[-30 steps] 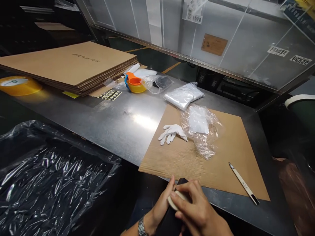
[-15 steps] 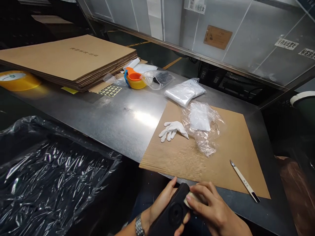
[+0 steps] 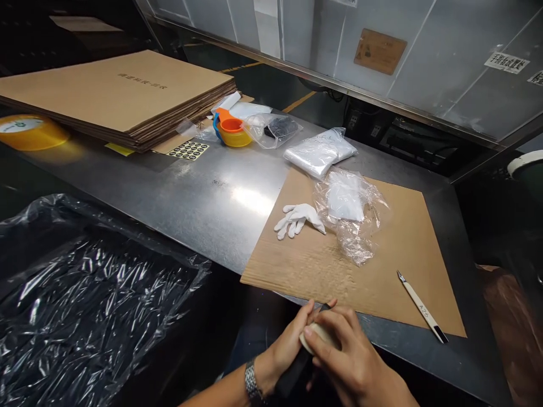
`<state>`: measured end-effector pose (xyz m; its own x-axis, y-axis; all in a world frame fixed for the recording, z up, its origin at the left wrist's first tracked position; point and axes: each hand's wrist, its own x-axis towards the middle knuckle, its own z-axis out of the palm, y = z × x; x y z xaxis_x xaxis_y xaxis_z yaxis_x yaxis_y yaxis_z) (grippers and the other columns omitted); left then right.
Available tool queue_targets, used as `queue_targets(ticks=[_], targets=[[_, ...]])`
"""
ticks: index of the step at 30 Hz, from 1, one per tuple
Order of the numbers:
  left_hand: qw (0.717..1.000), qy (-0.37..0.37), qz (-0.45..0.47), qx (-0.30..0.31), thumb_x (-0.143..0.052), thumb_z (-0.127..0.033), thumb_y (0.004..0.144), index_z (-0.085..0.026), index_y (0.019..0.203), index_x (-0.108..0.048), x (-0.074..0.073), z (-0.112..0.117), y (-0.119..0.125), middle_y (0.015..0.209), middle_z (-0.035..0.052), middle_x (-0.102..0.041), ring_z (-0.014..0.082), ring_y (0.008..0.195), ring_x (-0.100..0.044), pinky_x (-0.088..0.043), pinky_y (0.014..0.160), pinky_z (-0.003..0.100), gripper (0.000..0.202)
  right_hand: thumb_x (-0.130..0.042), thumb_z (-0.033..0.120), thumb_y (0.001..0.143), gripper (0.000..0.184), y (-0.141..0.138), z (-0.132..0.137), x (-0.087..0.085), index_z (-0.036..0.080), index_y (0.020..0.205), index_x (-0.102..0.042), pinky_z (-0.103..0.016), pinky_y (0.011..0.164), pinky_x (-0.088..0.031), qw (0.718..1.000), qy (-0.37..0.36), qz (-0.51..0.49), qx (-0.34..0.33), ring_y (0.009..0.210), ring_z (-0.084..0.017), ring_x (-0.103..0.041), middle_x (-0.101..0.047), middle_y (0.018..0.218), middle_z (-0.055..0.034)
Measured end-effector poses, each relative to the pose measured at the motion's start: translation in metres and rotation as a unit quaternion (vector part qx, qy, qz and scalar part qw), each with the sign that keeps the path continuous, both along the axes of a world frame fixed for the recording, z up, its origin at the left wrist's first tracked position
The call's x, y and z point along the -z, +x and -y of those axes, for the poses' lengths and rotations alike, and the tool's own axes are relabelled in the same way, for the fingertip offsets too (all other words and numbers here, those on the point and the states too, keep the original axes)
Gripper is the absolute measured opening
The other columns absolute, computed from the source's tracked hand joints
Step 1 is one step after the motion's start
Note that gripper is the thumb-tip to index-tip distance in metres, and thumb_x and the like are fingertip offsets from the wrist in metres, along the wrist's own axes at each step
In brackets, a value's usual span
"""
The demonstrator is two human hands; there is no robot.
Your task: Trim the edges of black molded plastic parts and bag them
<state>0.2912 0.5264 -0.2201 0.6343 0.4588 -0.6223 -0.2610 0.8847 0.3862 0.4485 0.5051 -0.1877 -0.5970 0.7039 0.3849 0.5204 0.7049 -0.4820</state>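
Note:
My left hand (image 3: pixel 289 343) is wrapped round a long black part (image 3: pixel 297 373), held tilted in front of the table's near edge. In the earlier picture that part shows a round recess on one face. Between the fingers of my right hand (image 3: pixel 345 347) is a small cream-white block (image 3: pixel 316 337), pressed against the black part. My right hand covers much of both things. On the cardboard sheet (image 3: pixel 292 271) beyond my hands lie a white glove (image 3: pixel 299 219) and a white-handled craft knife (image 3: pixel 422 306).
A clear plastic bag (image 3: pixel 356 243) and a white packet (image 3: pixel 320 152) lie farther back. An orange tape dispenser (image 3: pixel 231 130), a sticker sheet (image 3: pixel 189 150), stacked cardboard (image 3: pixel 127 96) and yellow tape (image 3: pixel 31 133) are to the left. Black plastic film (image 3: pixel 93 305) fills the lower left.
My right hand has moved left with the cream block, from the black part's side to over its upper end. The part has turned, and its round recess is out of sight.

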Motion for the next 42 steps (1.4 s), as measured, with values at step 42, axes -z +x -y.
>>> queue_targets(ticks=[42], targets=[[0.982, 0.111, -0.049, -0.148, -0.077, -0.031, 0.066, -0.019, 0.108, -0.060, -0.017, -0.006, 0.001, 0.076, 0.0018, -0.062, 0.0140, 0.067, -0.060, -0.049, 0.066, 0.025, 0.047, -0.043, 0.031, 0.092, 0.033, 0.023, 0.001, 0.051, 0.023, 0.123, -0.050, -0.034, 0.084, -0.052, 0.930, -0.112, -0.105, 0.333, 0.102, -0.021, -0.057, -0.057, 0.114, -0.0088]])
